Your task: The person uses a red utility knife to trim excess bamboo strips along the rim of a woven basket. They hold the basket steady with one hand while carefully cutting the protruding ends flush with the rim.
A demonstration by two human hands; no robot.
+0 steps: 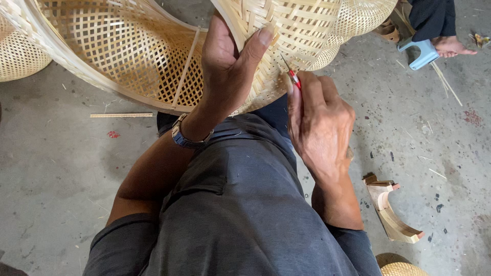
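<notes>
You have a large woven bamboo basket (pixel 138 51) tipped on its side above your lap, its open mouth toward you, showing the pale lattice of the inside. The rim band curves across the top of the view. A thin bamboo strip leans across the inside weave. A slim red-handled tool (pixel 292 75) points its metal tip into the outer weave near the rim.

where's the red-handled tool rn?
Head view, upper middle: the red-handled tool is pinched in the right hand, tip against the woven basket, beside the left hand.
</notes>
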